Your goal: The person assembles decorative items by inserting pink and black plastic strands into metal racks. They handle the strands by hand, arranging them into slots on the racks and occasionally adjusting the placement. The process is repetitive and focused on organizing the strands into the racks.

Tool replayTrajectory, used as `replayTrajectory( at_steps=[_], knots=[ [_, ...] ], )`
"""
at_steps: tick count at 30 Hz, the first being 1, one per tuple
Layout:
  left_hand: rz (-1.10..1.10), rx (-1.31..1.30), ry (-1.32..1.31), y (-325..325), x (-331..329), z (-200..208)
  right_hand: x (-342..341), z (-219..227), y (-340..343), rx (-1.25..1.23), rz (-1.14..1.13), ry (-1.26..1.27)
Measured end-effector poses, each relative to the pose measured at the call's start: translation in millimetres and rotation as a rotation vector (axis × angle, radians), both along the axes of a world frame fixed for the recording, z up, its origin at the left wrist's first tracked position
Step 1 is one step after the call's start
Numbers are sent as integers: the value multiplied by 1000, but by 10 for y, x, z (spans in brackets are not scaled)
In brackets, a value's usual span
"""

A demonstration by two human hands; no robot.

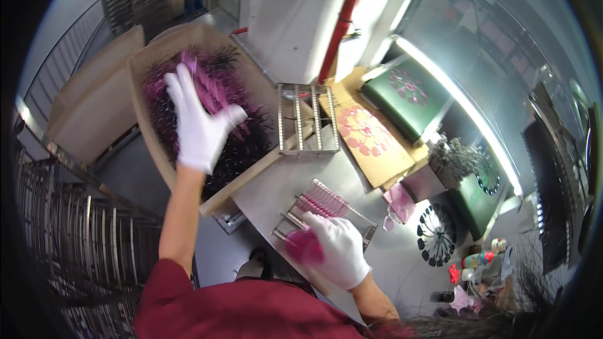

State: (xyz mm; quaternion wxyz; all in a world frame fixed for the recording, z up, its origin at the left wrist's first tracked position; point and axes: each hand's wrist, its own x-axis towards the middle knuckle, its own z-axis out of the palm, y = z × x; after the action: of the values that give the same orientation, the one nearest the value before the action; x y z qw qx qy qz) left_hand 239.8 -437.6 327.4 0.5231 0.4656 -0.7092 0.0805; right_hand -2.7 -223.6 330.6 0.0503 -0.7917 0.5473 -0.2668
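Note:
My left hand (pixel 198 125), in a white glove, is over a large cardboard box (pixel 141 88), its fingers spread and thumb held apart. Beneath it lies a heap of thin purple and black pieces (pixel 245 141), with a brighter purple bundle (pixel 210 88) beside the fingers. My right hand (pixel 342 251), also gloved in white, is bent over a small metal rack (pixel 361 216) on the table. Rows of thin pink pieces (pixel 323 201) stand in that rack. A blurred, rounded magenta piece (pixel 304 248) shows at the fingers of my right hand, which look closed on it.
Another slatted metal rack (pixel 308 119) stands by the box. Cardboard with pink discs (pixel 364 132), a green box (pixel 408 100) and a ring of dark pieces (pixel 436 235) lie on the metal table (pixel 270 188). A tube light (pixel 465 116) crosses the right; many racks (pixel 88 238) stand left.

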Motion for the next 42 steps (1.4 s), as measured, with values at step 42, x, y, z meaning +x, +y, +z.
replayTrajectory(
  at_steps=[42],
  knots=[
    [-1352, 2365, 1020, 1139, -1520, -1734, -866, -1471, 826, 217, -162, -1790]
  ],
)
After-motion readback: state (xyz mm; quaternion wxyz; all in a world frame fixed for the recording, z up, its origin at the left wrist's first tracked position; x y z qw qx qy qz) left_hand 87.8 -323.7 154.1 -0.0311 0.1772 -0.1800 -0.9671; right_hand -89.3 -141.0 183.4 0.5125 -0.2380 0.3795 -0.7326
